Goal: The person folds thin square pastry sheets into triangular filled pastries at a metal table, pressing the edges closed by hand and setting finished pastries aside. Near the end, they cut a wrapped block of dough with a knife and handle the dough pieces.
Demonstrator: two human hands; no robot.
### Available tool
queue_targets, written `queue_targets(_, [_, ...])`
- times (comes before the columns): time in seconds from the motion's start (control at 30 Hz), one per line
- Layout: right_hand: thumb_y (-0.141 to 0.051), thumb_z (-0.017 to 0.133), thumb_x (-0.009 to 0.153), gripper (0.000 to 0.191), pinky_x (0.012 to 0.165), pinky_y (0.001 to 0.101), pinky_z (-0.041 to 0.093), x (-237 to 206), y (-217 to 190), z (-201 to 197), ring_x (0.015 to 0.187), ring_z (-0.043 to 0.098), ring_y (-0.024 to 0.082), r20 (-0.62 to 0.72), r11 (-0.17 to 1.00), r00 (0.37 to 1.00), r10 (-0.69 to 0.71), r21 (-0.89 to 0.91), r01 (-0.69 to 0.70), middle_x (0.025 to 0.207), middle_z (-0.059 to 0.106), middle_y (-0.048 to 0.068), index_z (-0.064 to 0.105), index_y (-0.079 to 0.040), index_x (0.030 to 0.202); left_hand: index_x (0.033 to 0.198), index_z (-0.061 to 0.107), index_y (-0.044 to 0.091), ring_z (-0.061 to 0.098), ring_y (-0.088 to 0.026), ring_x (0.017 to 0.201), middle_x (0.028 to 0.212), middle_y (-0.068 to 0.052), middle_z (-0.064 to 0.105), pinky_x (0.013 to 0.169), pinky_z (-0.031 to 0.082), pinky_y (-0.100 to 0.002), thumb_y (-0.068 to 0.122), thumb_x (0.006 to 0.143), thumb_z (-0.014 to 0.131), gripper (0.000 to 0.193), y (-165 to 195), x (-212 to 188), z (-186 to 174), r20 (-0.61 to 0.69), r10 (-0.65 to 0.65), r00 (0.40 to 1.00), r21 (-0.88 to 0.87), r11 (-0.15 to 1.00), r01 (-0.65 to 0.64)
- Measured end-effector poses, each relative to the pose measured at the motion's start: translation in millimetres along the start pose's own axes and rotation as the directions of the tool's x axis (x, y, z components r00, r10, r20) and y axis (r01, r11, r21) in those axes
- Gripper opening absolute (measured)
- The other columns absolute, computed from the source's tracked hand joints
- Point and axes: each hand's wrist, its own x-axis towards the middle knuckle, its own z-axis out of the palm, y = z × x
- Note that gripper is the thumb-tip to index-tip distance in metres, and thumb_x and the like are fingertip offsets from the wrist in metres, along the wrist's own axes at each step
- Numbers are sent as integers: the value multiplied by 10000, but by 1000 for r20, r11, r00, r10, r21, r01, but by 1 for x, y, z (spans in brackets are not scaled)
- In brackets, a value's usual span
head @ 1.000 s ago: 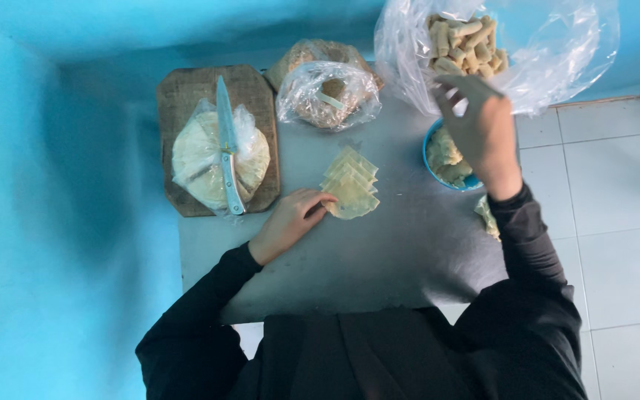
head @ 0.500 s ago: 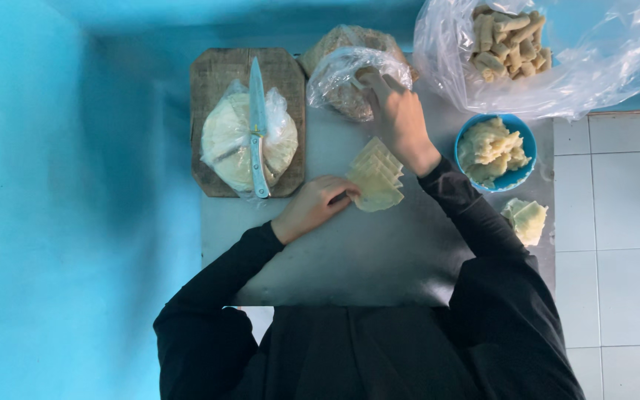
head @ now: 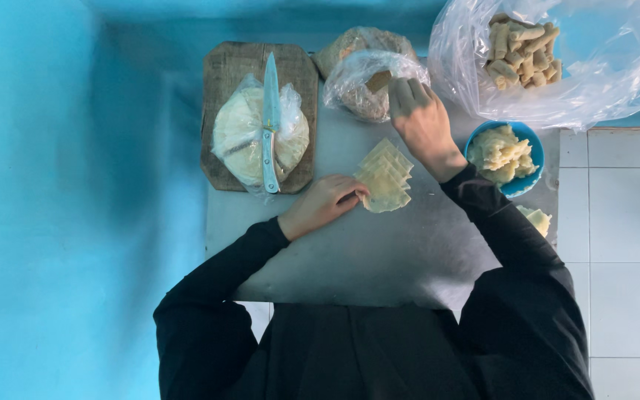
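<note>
From my remote station I record the near edge of the bench (head: pixel 350 274) as bare grey metal under the person's black sleeves. Just beyond, near the bench's middle, the left hand (head: pixel 321 205) lies with fingertips pressing the left edge of a fanned stack of thin pale pastry sheets (head: pixel 384 178); it pins the stack rather than clasps it, fingers loosely curled. I judge these sheets light, limp and easily torn, prone to sticking together, best lifted one at a time by a free corner of the top sheet. At the right edge sit a small pale lump of filling (head: pixel 536 219) and, farther in, a blue bowl (head: pixel 516 184) heaped with the same. The right hand (head: pixel 420 122) reaches farther, fingers bent onto a crumpled clear bag (head: pixel 357 81) of brownish contents; whether it actually grips anything I cannot tell. Toward the far left corner a wooden board (head: pixel 224 63) carries a bagged round stack of wrappers (head: pixel 238 137) with a knife (head: pixel 270 122) laid across it. At the far right corner a large clear bag (head: pixel 616 81) holds finished rolls (head: pixel 521 48).
</note>
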Motion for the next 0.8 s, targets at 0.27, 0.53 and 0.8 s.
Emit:
queue_targets(0.27, [40,617,796,470,864,423,549,-15,-27,-19,1028,648,380,-100,919,987,123,387,-75,1115,637,230,615,68,1265,1123,672,73,686,-340,1023,1069,-121,720,892,539,-438,94,919,704,207,-3,-3,3,-14,30,999,38,999,-30])
queue_targets(0.53, [6,612,1052,230,699,382,515,-2,-34,-12,758,640,286,-13,551,872,489,779,-298,923,656,165,697,-22,1263,1134,670,65,681,-344,1039,1086,-129,716,902,540,-436,79,907,710,231,-3,-4,3,1,36,999,28,999,-36])
queue_targets(0.8, [-10,624,1033,231,750,271,567,-2,-38,3,836,717,139,12,339,815,579,906,-254,1021,698,121,703,3,1250,1130,674,67,677,-340,1048,1085,-125,716,918,537,-435,69,887,710,246,-3,-4,1,26,36,999,50,998,-38])
